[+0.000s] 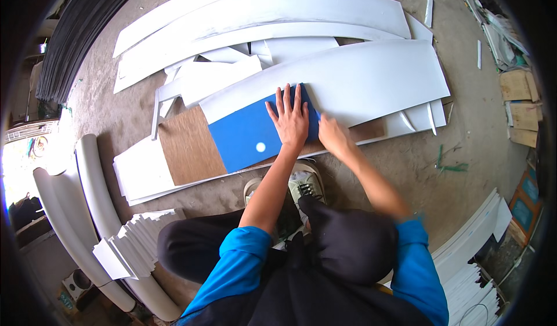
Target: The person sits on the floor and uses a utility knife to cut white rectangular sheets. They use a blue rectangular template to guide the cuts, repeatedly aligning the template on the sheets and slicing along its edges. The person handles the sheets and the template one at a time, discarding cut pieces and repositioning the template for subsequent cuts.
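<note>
My left hand (291, 123) lies flat with fingers spread on a blue rectangular board (246, 126), pressing near its right end. A round white spot shows on the board. My right hand (336, 136) is closed at the board's right edge. A small blue tip shows at its fingers; the rest of what it grips is hidden, and the hand is slightly blurred. Under the blue board lie a long white sheet (377, 82), reaching out to the right, and a brown wooden board (191, 146), showing mostly at the left.
Long white sheets (278, 13) and white offcuts (217, 79) lie beyond on the floor. White rolls (96, 181) and a stack of cut white pieces (139, 239) are at the left. More white strips (470, 285) are at the lower right, cardboard (520, 94) at the far right.
</note>
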Motion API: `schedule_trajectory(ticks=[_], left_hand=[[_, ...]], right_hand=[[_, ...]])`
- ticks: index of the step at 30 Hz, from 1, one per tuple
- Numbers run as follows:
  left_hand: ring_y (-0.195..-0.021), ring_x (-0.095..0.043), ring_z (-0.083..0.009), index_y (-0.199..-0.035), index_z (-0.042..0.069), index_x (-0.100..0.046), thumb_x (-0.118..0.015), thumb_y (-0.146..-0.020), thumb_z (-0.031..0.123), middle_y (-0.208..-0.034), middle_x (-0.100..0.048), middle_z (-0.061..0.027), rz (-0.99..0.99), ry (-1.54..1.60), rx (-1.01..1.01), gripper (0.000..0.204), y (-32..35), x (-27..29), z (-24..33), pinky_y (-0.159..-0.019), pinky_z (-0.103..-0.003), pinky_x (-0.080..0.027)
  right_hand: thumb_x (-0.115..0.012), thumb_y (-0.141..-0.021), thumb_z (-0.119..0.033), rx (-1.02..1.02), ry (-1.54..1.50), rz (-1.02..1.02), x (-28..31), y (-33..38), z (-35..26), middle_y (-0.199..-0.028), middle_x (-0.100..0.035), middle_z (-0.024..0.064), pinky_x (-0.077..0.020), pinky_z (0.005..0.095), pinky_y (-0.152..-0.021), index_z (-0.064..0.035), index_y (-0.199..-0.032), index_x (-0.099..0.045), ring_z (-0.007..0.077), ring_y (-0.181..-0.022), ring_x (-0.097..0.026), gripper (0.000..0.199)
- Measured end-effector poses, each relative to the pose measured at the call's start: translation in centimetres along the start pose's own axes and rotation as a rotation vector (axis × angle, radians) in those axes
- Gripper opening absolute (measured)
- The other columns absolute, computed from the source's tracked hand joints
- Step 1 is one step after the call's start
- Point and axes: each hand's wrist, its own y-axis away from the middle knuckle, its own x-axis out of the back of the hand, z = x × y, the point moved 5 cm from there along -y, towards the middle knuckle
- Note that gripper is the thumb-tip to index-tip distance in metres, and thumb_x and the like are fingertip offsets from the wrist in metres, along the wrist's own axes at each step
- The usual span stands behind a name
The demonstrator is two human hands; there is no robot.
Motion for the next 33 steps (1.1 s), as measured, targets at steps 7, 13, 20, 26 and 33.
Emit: schedule_trajectory(ticks=[7, 13, 20, 26, 33], left_hand=[[-0.131, -0.019, -0.0236, -0.133, 0.023, -0.032, -0.045, -0.087, 0.027, -0.137, -0.030, -0.0035, -0.004, -0.012, -0.019, 0.048, 0.5, 0.4, 0.3, -0.104, -0.054, -0.006], [-0.131, -0.019, -0.0226, -0.134, 0.025, -0.031, -0.045, -0.087, 0.029, -0.137, -0.029, -0.0032, 0.005, -0.035, -0.048, 0.049, 0.7, 0.3, 0.2, -0.103, -0.056, -0.006], [-0.130, -0.020, -0.0229, -0.133, 0.023, -0.033, -0.046, -0.087, 0.029, -0.136, -0.030, -0.0031, 0.025, -0.044, -0.054, 0.048, 0.5, 0.2, 0.2, -0.103, -0.056, -0.006], [-0.129, -0.022, -0.0262, -0.126, 0.014, -0.040, -0.060, -0.077, 0.018, -0.135, -0.031, -0.0104, 0.091, 0.188, 0.116, 0.053, 1.1, 3.3, -3.5, -0.104, -0.052, -0.005], [-0.116, -0.032, -0.0349, -0.131, 0.004, -0.028, -0.058, -0.080, 0.038, -0.124, -0.034, -0.0207, 0.125, -0.060, 0.772, 0.068, 6.6, 6.6, -15.5, -0.094, -0.050, -0.030]], right_hand=[[-0.041, -0.083, -0.008, -0.069, 0.082, -0.048, -1.0, 7.4, 1.3, -0.065, -0.058, 0.0253, -0.0484, 0.0483, -0.055, 0.0012, -0.087, -0.042, 0.0402, -0.066, -0.060, 0.010], [-0.040, -0.082, -0.006, -0.081, 0.084, -0.022, -1.7, 8.3, 1.3, -0.065, -0.058, 0.0256, -0.0481, 0.0493, -0.056, 0.0016, -0.090, -0.040, 0.0418, -0.065, -0.059, 0.011], [-0.040, -0.087, -0.016, -0.115, 0.035, -0.012, -2.6, 9.8, 2.2, -0.065, -0.058, 0.0253, -0.0461, 0.0504, -0.058, 0.0005, -0.093, -0.042, 0.0426, -0.066, -0.058, 0.018], [-0.042, -0.090, -0.027, -0.184, -0.251, 0.149, 0.3, 9.0, 5.1, -0.063, -0.057, 0.0218, -0.0427, 0.0464, -0.051, -0.0007, -0.090, -0.045, 0.0388, -0.060, -0.057, 0.027], [-0.054, -0.085, -0.024, -0.041, -0.597, 0.341, 2.1, 0.9, 1.1, -0.079, -0.056, 0.0227, -0.0417, 0.0438, -0.064, 0.0016, -0.086, -0.041, 0.0399, -0.075, -0.055, 0.028]])
